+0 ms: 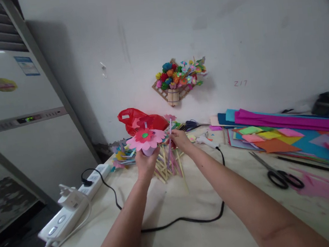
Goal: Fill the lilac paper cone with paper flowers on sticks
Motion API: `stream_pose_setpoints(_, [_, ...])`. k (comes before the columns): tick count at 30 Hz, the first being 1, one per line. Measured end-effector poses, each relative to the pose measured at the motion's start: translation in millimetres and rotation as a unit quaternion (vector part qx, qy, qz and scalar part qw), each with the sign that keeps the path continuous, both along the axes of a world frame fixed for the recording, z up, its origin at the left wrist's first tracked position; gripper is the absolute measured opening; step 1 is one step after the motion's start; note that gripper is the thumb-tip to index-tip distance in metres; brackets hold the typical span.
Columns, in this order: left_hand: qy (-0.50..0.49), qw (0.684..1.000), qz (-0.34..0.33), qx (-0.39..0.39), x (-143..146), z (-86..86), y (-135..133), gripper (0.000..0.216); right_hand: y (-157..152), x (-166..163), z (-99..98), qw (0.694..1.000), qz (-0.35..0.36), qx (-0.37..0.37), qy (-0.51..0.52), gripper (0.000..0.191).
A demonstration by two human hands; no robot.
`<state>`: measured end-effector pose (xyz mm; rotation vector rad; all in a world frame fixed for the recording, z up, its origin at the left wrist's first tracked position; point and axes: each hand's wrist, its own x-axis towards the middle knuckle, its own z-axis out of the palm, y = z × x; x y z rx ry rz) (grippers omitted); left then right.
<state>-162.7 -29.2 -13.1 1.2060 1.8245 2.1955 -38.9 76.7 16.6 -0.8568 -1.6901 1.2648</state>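
Observation:
My left hand (145, 163) is closed around a small pale lilac cup (149, 151) topped by a pink paper flower (146, 138) with a red layer and a green centre. My right hand (179, 139) pinches a thin pale straw (170, 144) that stands upright just right of the flower. Below both hands lies a pile of coloured straws and sticks (168, 165) on the white table (190, 210).
A black cable (188, 219) crosses the table from a white power strip (73, 204) at the left edge. Black scissors (280, 174), a white glue gun (207, 140), stacked coloured paper (285, 137), a red plastic bag (135, 120) and a wall flower basket (177, 79) surround the hands. An air conditioner (21, 114) stands left.

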Motion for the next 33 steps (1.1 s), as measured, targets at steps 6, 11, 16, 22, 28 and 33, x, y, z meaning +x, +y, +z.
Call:
stream_pose_setpoints(6, [-0.048, 0.999, -0.023, 0.001, 7.6, 13.4, 1.1, 0.056, 3.2, 2.7, -6.5, 0.999, 0.003, 0.035, 0.009, 0.02])
stream_pose_setpoints(11, [-0.061, 0.997, -0.04, 0.002, 14.3, 13.4, 7.3, 0.058, 5.1, 9.0, -5.7, 0.997, -0.04, 0.06, 0.014, 0.026])
stream_pose_setpoints(16, [-0.037, 0.998, -0.043, 0.003, 18.8, 4.3, 15.0, 0.061, 9.3, 27.9, 8.6, 0.985, -0.127, 0.108, 0.04, 0.031])
stream_pose_setpoints(22, [-0.01, 0.999, -0.046, -0.022, 24.1, 1.1, 17.9, 0.06, 14.3, 58.8, 50.6, 0.941, -0.249, 0.066, 0.218, 0.028])
stream_pose_setpoints(28, [0.002, 0.996, -0.062, -0.063, 32.5, 0.4, 18.4, 0.065, 15.4, 74.1, 83.8, 0.896, -0.318, 0.082, 0.3, 0.029])
stream_pose_setpoints(33, [0.016, 0.995, -0.057, -0.082, 33.3, 1.1, 18.7, 0.064, 24.6, 79.1, 87.2, 0.866, -0.349, 0.131, 0.333, 0.024])
